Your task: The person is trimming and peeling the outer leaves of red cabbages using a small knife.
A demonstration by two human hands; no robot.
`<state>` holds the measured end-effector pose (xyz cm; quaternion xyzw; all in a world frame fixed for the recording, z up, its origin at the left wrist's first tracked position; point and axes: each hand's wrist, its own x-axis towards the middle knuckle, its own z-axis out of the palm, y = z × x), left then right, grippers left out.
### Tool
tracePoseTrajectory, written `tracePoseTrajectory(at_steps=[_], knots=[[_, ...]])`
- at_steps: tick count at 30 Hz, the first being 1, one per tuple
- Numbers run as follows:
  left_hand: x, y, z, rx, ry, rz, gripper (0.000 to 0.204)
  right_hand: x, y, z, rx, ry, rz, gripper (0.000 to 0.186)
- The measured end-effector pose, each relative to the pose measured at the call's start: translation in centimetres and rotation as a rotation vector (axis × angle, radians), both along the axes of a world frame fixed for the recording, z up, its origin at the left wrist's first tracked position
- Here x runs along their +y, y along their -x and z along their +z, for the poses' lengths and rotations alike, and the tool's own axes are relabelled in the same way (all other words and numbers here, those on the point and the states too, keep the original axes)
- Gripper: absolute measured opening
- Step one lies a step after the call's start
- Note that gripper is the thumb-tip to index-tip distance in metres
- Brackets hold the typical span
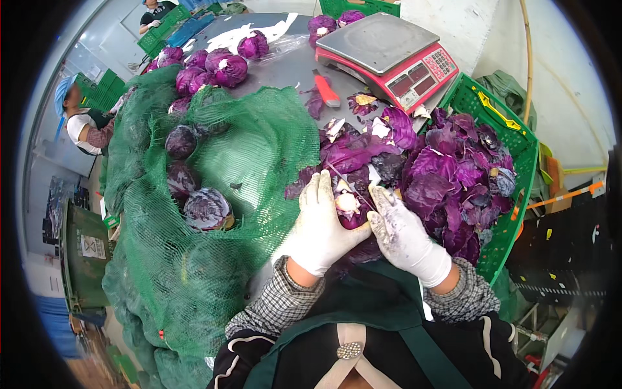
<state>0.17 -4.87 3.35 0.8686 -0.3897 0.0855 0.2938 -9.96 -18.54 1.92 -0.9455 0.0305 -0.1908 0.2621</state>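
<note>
— Closest to the lens, what is showing?

— Dark apron straps with a metal clasp are sitting at the bottom edge, and checked sleeves are leading up to two white-gloved hands.

— What is the left hand doing?

— It is cupping a red cabbage head from the left, fingers together and wrapped around it, cut stem end facing up.

— And the right hand?

— Its glove is looking soiled. The fingers are closed around a knife handle, and the thin knife blade is running up and left across the cabbage's top. The handle itself is hidden in the fist.

— Where is that cabbage sitting?

— It is being held between both hands, just above the apron, at the near edge of the grey table, touching a heap of loose purple leaves behind it.

— What is lying to either side?

— On the left, a green net sack is spreading wide, with whole red cabbages showing through the mesh. On the right, a green plastic crate is holding trimmed purple leaves.

— Farther back?

— A red-handled cutter is lying on the table, beside a red scale with a steel pan. More cabbages are resting beyond the net. A person in a blue cap is standing at far left, and another person is working by green crates at the top.
</note>
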Motion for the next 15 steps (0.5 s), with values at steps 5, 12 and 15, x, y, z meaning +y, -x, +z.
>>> tracePoseTrajectory(at_steps=[5, 12, 15], knots=[[-1.0, 0.4, 0.0, -0.043, -0.037, 0.019, 0.093, 0.6, -0.3, 0.7, 0.005, 0.006, -0.097, 0.046], [-1.6, 0.6, 0.4, -0.055, -0.030, 0.012, 0.097, -1.5, -1.5, -0.9, -0.069, -0.224, -0.080, 0.027], [-1.1, 0.8, 0.4, -0.041, -0.051, 0.000, 0.098, -2.1, -1.5, -1.9, -0.116, -0.510, 0.000, 0.025]])
